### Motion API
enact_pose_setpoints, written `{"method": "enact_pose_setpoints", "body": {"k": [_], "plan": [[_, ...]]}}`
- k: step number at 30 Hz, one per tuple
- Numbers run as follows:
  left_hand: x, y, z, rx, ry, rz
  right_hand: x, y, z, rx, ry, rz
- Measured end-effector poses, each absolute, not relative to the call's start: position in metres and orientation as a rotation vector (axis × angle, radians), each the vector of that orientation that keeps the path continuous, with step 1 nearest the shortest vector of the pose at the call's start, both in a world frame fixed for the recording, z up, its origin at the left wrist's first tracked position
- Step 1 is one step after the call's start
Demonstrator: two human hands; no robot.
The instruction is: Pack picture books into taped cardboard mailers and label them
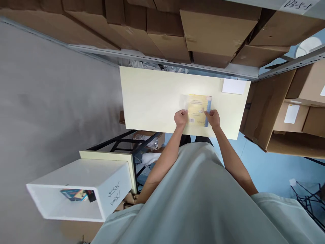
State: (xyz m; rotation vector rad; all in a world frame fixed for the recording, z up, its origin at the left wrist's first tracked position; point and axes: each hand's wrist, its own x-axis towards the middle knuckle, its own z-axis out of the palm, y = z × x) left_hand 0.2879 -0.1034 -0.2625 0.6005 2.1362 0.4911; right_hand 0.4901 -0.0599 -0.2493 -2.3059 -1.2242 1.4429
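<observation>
A thin yellow book (197, 110) with a blue strip down its right side and a barcode near the bottom lies on the pale cream tabletop (152, 98). Clear plastic, like a sleeve or bag, shows around it and sticks out past its left edge. My left hand (181, 117) is closed at the book's left edge, its fingers pinching the plastic there. On the other side, my right hand (213, 118) pinches the blue right edge between thumb and fingers. The fingertips' exact hold on the plastic is too small to make out.
A white sheet (233, 86) lies at the tabletop's far right corner. Above the back edge runs a shelf of cardboard boxes (213, 30). More open cartons (264, 105) stand at right. To the lower left is a white foam box (111, 189) holding several printed items.
</observation>
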Motion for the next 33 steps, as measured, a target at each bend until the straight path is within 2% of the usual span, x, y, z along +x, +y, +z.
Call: {"method": "enact_pose_setpoints", "body": {"k": [7,14,20,27,33], "plan": [[0.285,-0.101,-0.266,0.551,2.09,0.5,0.474,-0.067,-0.247,-1.695,-1.018,1.79],[0.302,-0.107,-0.247,0.451,1.867,0.648,0.52,-0.076,-0.207,-1.601,-1.016,1.774],[0.316,-0.116,-0.207,0.295,1.347,0.781,0.562,-0.083,-0.165,-1.51,-0.906,1.854],[0.316,-0.119,-0.154,0.494,1.509,0.991,0.563,-0.091,-0.161,-1.491,-0.921,1.86],[0.304,-0.129,-0.1,0.853,1.593,1.103,0.512,-0.099,-0.146,-1.675,-1.003,1.71]]}}
